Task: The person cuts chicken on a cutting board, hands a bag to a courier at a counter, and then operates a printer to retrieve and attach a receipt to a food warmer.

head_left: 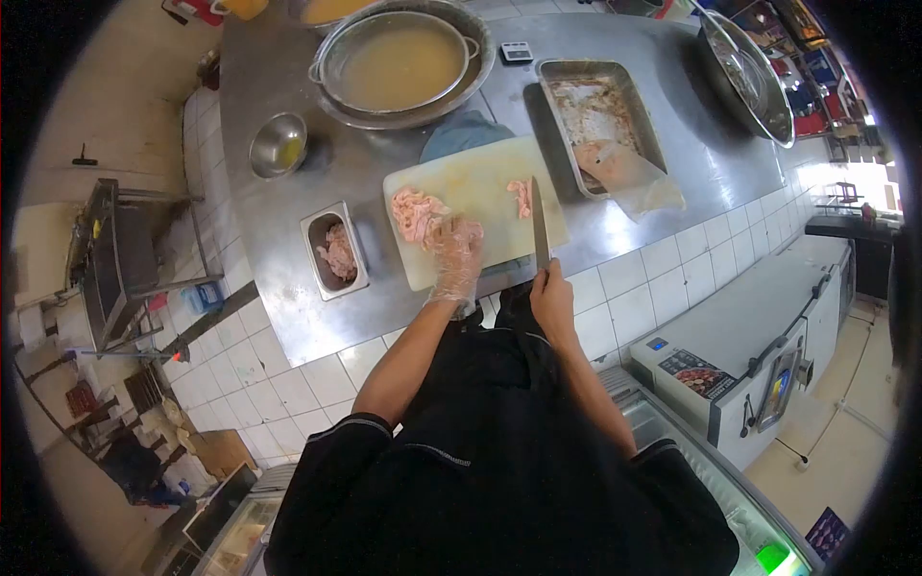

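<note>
My left hand (457,252), in a clear plastic glove, is at the near edge of a pile of pale pink raw meat (415,211) on the white cutting board (485,178). Its fingers are bent down and closed on the meat; their tips are partly hidden. In my bare right hand (551,300) is the handle of a long knife (540,226), its blade pointing away from me over the board's right side. Just left of the blade lies a small strip of raw meat (520,197). A steel container (305,230) with more meat pieces (338,253) stands left of the board.
Right of the board sits a stained metal tray (655,144) with a plastic sheet (645,197) hanging over its near edge. Behind are a large pot of cloudy liquid (403,62), a small steel bowl (279,146), a blue cloth (466,134) and a digital scale (517,52).
</note>
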### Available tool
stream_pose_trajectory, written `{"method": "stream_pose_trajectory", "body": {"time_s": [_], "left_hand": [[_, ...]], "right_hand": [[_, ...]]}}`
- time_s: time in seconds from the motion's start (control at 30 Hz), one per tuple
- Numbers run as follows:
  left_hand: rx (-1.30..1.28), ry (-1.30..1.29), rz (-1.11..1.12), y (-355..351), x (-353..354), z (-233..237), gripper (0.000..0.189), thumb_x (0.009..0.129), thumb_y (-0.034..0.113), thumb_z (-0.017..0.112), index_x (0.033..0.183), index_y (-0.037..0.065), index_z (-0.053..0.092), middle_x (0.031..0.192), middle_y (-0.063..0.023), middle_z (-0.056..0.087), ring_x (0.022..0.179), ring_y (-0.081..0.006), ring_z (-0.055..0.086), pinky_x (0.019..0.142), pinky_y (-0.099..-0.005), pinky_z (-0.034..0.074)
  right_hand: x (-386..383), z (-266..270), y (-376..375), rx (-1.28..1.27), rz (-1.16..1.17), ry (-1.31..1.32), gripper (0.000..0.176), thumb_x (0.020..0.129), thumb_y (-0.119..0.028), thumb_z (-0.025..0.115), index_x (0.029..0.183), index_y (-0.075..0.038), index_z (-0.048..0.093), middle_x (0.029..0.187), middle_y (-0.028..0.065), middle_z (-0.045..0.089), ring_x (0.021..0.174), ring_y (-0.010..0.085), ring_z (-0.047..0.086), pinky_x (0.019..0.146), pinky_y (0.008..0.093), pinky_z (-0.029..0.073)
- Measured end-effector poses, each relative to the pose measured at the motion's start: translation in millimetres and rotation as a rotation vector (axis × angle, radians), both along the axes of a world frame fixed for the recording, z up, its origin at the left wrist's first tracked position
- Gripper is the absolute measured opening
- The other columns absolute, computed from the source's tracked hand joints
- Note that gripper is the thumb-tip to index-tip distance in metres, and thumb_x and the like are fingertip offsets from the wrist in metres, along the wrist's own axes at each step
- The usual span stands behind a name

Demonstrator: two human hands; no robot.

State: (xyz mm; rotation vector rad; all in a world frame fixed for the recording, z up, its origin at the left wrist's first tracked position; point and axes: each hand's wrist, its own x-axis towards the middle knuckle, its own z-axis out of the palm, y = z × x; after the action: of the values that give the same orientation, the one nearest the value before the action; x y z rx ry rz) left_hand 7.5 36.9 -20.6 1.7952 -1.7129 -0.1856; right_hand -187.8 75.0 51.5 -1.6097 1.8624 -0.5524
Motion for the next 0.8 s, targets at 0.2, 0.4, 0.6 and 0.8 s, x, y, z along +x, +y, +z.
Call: {"method": "stream_pose_trajectory", "body": {"time_s": [0.2, 0.4, 0.6, 0.8], "left_hand": [[0.149, 0.057, -0.021, -20.5, -9.1, -30.7, 0.013, 0.082, 0.006, 0.06, 0.093, 0.0, 0.061, 0.083, -0.0215, 0.063, 0.084, -0.0408, 0.061, 0.074, -0.0529, 0.046], [0.156, 0.256, 0.019, -49.6, -53.6, -6.8, 0.013, 0.083, 0.007, 0.06, 0.094, -0.001, 0.06, 0.077, -0.0208, 0.063, 0.08, -0.0417, 0.063, 0.072, -0.0514, 0.048], [0.238, 0.495, 0.034, -90.9, -113.6, 17.6, 0.035, 0.08, 0.008, 0.063, 0.113, 0.0, 0.054, 0.083, -0.0205, 0.067, 0.084, -0.0398, 0.066, 0.074, -0.0517, 0.051], [0.496, 0.141, 0.117, -131.4, -134.7, 14.4, 0.041, 0.072, 0.006, 0.066, 0.111, -0.001, 0.055, 0.087, -0.022, 0.067, 0.085, -0.04, 0.066, 0.075, -0.0536, 0.051]], "right_hand": [[-11.0, 7.8, 2.4, 0.019, -0.035, -0.091, 0.016, 0.098, -0.016, 0.05, 0.098, 0.0, 0.049, 0.075, 0.0323, 0.063, 0.075, 0.0542, 0.061, 0.064, 0.0604, 0.046], [-36.5, 6.1, -2.4, 0.003, -0.13, -0.09, 0.015, 0.099, -0.014, 0.052, 0.098, 0.001, 0.049, 0.077, 0.0318, 0.062, 0.073, 0.0533, 0.06, 0.059, 0.0567, 0.044], [-62.5, 27.5, -17.6, 0.042, -0.172, -0.121, 0.016, 0.098, -0.015, 0.052, 0.099, 0.001, 0.05, 0.077, 0.0325, 0.062, 0.074, 0.0534, 0.061, 0.061, 0.0564, 0.045], [-83.3, 42.4, -42.3, 0.099, -0.142, -0.174, 0.016, 0.098, -0.015, 0.053, 0.102, 0.001, 0.051, 0.075, 0.0326, 0.061, 0.074, 0.0527, 0.062, 0.061, 0.0556, 0.045]]}}
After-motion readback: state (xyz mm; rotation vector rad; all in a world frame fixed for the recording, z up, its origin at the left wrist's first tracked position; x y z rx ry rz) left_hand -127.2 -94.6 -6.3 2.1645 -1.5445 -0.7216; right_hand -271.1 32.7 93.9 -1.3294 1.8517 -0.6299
